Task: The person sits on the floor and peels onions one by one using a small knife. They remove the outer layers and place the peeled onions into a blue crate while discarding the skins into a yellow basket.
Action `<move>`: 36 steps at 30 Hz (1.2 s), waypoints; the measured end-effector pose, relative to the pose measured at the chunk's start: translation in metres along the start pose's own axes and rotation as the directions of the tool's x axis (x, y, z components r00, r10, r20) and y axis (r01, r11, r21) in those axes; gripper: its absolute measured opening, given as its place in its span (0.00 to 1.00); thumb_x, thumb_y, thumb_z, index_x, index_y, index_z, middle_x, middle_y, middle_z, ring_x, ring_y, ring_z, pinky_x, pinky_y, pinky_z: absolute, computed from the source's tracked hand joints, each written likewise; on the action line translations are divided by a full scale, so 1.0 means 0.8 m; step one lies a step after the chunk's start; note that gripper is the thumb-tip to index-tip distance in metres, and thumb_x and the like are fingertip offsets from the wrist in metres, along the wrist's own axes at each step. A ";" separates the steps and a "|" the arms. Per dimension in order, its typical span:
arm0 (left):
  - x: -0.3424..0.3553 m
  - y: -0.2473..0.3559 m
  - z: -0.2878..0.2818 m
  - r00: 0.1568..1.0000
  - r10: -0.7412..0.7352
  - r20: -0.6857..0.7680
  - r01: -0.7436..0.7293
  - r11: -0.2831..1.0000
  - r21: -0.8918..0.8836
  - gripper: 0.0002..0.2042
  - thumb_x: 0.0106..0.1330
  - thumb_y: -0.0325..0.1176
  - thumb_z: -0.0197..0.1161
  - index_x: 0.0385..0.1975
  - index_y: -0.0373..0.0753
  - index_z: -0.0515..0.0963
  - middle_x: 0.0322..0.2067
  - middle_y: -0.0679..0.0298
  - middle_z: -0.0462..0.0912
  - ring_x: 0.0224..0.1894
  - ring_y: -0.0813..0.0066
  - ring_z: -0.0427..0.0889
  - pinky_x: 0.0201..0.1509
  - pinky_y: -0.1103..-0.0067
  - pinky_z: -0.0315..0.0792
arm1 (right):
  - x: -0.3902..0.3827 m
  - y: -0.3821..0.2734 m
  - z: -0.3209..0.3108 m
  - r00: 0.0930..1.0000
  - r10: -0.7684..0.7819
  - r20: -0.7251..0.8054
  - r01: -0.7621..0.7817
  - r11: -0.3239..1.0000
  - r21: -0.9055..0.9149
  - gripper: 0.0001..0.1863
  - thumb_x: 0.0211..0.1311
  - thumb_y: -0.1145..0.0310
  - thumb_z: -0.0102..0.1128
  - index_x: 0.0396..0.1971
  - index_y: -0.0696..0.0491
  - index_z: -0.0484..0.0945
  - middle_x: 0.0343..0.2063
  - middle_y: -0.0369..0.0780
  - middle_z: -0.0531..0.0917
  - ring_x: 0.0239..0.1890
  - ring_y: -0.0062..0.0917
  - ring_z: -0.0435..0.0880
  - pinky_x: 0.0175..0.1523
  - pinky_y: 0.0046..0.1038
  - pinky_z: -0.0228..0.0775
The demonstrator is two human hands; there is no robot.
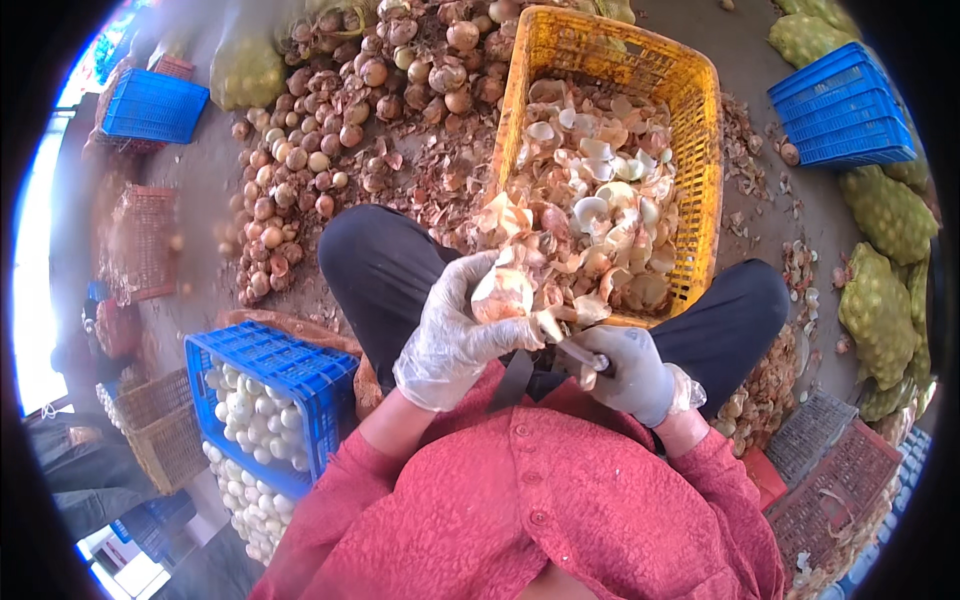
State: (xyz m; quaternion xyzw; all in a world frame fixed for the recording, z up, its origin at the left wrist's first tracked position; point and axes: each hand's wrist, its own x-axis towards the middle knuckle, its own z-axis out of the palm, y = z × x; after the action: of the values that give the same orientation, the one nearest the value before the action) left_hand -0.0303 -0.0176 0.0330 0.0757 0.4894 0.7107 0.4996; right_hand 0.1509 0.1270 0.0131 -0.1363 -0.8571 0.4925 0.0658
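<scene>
In my left hand (452, 335), in a pale glove, sits an onion (502, 295) with its dry brown skin still partly on. My right hand (634, 372), gloved too, is closed round a small knife (577, 351), whose blade points toward the onion. A pale strip of peel lies by the blade; whether it is attached to the onion I cannot tell. Both hands are over my lap, at the near edge of a yellow crate (706, 170) heaped with onion skins (590, 210).
Unpeeled onions (300, 150) are piled on the floor ahead and left. A blue crate (335, 400) of peeled white onions (262, 425) stands at my left. Net sacks of onions (880, 320) and another blue crate (840, 105) are on the right. Loose skins litter the floor.
</scene>
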 end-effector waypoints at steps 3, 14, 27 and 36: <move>-0.004 -0.004 0.001 0.998 0.005 -0.060 -0.001 0.998 0.069 0.38 0.52 0.31 0.82 0.60 0.31 0.65 0.50 0.59 0.77 0.50 0.74 0.80 0.53 0.75 0.80 | 0.010 -0.003 0.003 1.000 -0.014 0.006 0.014 0.999 -0.049 0.17 0.45 0.79 0.70 0.39 0.54 0.82 0.24 0.42 0.80 0.27 0.37 0.82 0.33 0.34 0.71; 0.000 -0.014 0.014 0.978 -0.038 -0.206 0.069 0.987 0.144 0.35 0.57 0.28 0.78 0.61 0.29 0.64 0.49 0.58 0.78 0.50 0.75 0.79 0.54 0.76 0.79 | 0.001 0.015 0.073 0.973 0.224 -0.054 -0.182 0.889 0.421 0.10 0.68 0.66 0.61 0.42 0.56 0.82 0.21 0.35 0.79 0.23 0.20 0.80 0.25 0.25 0.69; -0.007 -0.016 -0.010 0.990 -0.061 -0.129 0.123 0.820 0.559 0.37 0.51 0.36 0.83 0.57 0.29 0.70 0.47 0.59 0.80 0.49 0.76 0.79 0.54 0.78 0.76 | 0.029 -0.015 0.016 0.942 0.334 0.043 -0.313 0.819 0.481 0.12 0.67 0.75 0.61 0.49 0.58 0.81 0.36 0.35 0.84 0.31 0.17 0.81 0.36 0.22 0.75; -0.002 -0.010 -0.018 0.981 -0.190 -0.032 0.189 0.920 0.344 0.37 0.53 0.35 0.81 0.60 0.30 0.67 0.47 0.60 0.80 0.47 0.76 0.81 0.47 0.80 0.79 | -0.015 0.004 0.008 0.995 0.058 0.084 -0.056 0.998 -0.028 0.11 0.49 0.73 0.70 0.35 0.52 0.83 0.22 0.41 0.78 0.25 0.36 0.80 0.31 0.33 0.70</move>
State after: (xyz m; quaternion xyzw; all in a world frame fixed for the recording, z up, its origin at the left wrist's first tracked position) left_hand -0.0330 -0.0278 0.0197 0.1151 0.6109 0.5621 0.5455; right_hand 0.1612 0.1197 0.0074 -0.1404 -0.8611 0.4884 0.0134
